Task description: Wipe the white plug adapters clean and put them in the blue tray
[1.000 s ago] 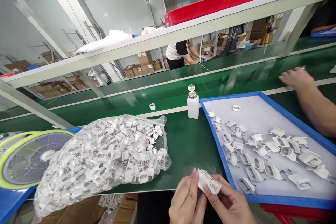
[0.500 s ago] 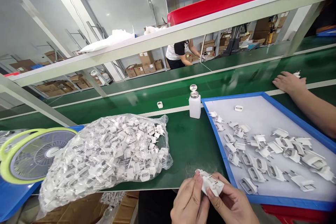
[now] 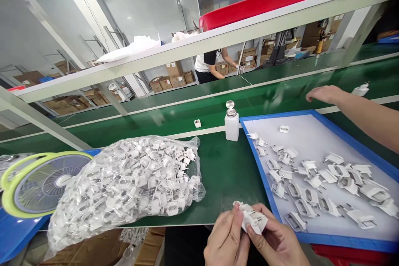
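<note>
Your left hand and right hand, wrists cut off below, pinch a small white plastic plug piece, fingers half hiding it.

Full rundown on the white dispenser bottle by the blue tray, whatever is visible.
The dispenser bottle is a small squarish container of white, slightly translucent-looking plastic, topped by a metal pump collar and a round, shiny metal dish cap. It stands upright on the green bench surface, just outside the far left corner of the blue tray, close to its rim; contact cannot be told. The fill level is not readable. No hand touches it. A small white plug part lies to its left on the conveyor belt.
</note>
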A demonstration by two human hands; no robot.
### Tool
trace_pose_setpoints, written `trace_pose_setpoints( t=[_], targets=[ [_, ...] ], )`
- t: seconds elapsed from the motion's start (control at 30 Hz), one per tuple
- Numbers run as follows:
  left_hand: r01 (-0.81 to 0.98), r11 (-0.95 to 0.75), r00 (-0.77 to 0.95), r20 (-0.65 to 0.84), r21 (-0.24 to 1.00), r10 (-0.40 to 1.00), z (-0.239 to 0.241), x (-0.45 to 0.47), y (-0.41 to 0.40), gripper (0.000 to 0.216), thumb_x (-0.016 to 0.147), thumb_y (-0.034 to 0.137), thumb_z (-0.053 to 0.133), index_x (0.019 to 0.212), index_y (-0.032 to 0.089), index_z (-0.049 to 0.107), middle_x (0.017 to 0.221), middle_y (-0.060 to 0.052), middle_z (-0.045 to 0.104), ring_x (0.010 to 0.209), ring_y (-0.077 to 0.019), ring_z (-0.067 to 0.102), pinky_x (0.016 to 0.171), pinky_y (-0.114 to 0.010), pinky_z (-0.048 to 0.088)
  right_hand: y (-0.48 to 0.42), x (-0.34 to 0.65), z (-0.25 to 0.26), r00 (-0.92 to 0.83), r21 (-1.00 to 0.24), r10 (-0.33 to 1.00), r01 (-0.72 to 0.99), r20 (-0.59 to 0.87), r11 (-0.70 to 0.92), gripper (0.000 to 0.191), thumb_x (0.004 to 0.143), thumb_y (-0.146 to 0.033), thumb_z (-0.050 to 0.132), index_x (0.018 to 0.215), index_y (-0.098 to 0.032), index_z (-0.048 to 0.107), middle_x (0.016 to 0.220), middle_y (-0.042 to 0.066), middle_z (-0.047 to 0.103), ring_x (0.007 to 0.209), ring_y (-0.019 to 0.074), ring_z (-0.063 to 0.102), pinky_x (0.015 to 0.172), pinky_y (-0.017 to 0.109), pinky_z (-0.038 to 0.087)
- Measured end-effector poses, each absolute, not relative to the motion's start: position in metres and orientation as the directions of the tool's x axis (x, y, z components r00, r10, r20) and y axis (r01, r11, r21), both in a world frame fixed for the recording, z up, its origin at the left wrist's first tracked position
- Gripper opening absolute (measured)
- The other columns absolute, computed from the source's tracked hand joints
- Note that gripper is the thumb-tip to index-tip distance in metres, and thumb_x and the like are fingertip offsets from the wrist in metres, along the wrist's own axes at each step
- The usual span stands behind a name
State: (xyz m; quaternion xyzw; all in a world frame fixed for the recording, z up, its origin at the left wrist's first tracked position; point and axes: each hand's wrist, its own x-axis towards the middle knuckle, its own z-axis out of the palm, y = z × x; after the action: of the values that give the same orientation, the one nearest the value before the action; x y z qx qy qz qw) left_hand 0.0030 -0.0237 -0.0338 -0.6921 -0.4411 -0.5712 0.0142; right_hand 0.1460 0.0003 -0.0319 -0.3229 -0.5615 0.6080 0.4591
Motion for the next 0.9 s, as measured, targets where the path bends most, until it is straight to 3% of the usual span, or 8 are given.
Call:
trace_pose_setpoints(
  t=[0.23, 0.37, 0.47, 0.53, 0.63, 0.7, 0.8, 0.9],
  targets=[
    [0.605, -0.597, -0.097, 0.793, 0.527, 0.602, -0.031, 0.009, -0.026, 0.056, 0.088, -0.003, 0.06, 0.137, 0.023, 0.066, 0.121, -0.013, 0.077, 0.104, -0.0252, 0.074, 0.091, -0.034, 0.062, 0.002, 0.152, -0.037, -0.365, -0.987, 0.922, -0.138, 0.13, 0.084, 0.019, 0.097, -0.034, 0.061, 0.101, -0.028, 0.078, 0.094, 0.005, 0.061, 0.089, 0.0204, 0.064, 0.083, 0.03, 0.055],
    [0.525, -0.552, -0.217, 0.73, 0.647, 0.648, -0.024, 0.013, -0.026, 0.053, 0.086, 0.001, 0.066, 0.131, 0.029, 0.072, 0.116, -0.01, 0.08, 0.097, -0.0247, 0.076, 0.09, -0.033, 0.062, 0.002, 0.151, -0.031, -0.332, -0.996, 0.942, -0.089, 0.058, 0.029, 0.021, 0.093, -0.04, 0.066, 0.089, -0.023, 0.078, 0.09, 0.006, 0.062, 0.086, 0.0207, 0.064, 0.08, 0.028, 0.054],
    [0.272, -0.43, -0.378, 0.506, 0.861, 0.775, -0.015, 0.014, -0.025, 0.036, 0.082, 0.015, 0.079, 0.115, 0.027, 0.081, 0.107, -0.01, 0.082, 0.092, -0.0254, 0.078, 0.084, -0.029, 0.063, 0.0, 0.147, -0.023, -0.263, -0.986, 0.964, -0.144, -0.047, -0.088, 0.025, 0.086, -0.045, 0.075, 0.081, -0.021, 0.078, 0.087, 0.006, 0.063, 0.085, 0.0193, 0.062, 0.079, 0.025, 0.053],
    [-0.087, -0.254, -0.456, 0.188, 0.963, 0.87, -0.008, 0.014, -0.022, 0.031, 0.072, 0.024, 0.09, 0.103, 0.024, 0.084, 0.102, -0.01, 0.083, 0.09, -0.0263, 0.079, 0.08, -0.026, 0.065, -0.002, 0.145, -0.019, -0.213, -0.941, 0.964, -0.262, -0.157, -0.212, 0.029, 0.081, -0.048, 0.08, 0.078, -0.019, 0.078, 0.079, 0.002, 0.059, 0.07, 0.0125, 0.056, 0.064, 0.02, 0.049],
    [-0.632, 0.019, -0.339, -0.299, 0.775, 0.892, 0.005, 0.011, -0.02, 0.029, 0.07, 0.022, 0.093, 0.097, 0.019, 0.085, 0.102, -0.013, 0.083, 0.092, -0.0239, 0.08, 0.083, -0.023, 0.064, -0.005, 0.147, -0.016, -0.202, -0.781, 0.91, -0.467, -0.362, -0.414, 0.032, 0.076, -0.049, 0.085, 0.08, -0.018, 0.077, 0.061, -0.004, 0.046, 0.051, 0.0039, 0.032, 0.046, 0.017, 0.029],
    [-0.796, 0.118, -0.212, -0.456, 0.593, 0.864, 0.011, 0.009, -0.02, 0.013, 0.083, 0.01, 0.081, 0.095, 0.014, 0.084, 0.103, -0.015, 0.083, 0.09, -0.019, 0.08, 0.085, -0.019, 0.062, -0.006, 0.15, -0.015, -0.219, -0.681, 0.876, -0.558, -0.431, -0.474, 0.03, 0.075, -0.046, 0.087, 0.078, -0.018, 0.076, 0.055, -0.006, 0.042, 0.049, 0.0037, 0.029, 0.045, 0.018, 0.027],
    [-0.873, 0.179, -0.077, -0.492, 0.453, 0.867, 0.013, 0.003, -0.021, 0.033, 0.1, -0.001, 0.051, 0.096, 0.008, 0.083, 0.106, -0.017, 0.082, 0.09, -0.0145, 0.08, 0.085, -0.015, 0.06, -0.006, 0.153, -0.012, -0.196, -0.614, 0.86, -0.627, -0.471, -0.479, 0.03, 0.072, -0.042, 0.09, 0.071, -0.017, 0.073, 0.053, -0.005, 0.044, 0.049, 0.0044, 0.033, 0.047, 0.02, 0.03],
    [-0.899, 0.213, 0.067, -0.361, 0.383, 0.93, 0.003, -0.003, -0.023, 0.037, 0.104, 0.002, 0.044, 0.106, 0.007, 0.081, 0.114, -0.016, 0.08, 0.098, -0.0142, 0.079, 0.09, -0.013, 0.057, -0.005, 0.153, -0.008, -0.176, -0.598, 0.858, -0.65, -0.482, -0.469, 0.03, 0.071, -0.04, 0.091, 0.069, -0.017, 0.073, 0.053, -0.005, 0.044, 0.049, 0.0044, 0.033, 0.047, 0.02, 0.031]
  ],
)
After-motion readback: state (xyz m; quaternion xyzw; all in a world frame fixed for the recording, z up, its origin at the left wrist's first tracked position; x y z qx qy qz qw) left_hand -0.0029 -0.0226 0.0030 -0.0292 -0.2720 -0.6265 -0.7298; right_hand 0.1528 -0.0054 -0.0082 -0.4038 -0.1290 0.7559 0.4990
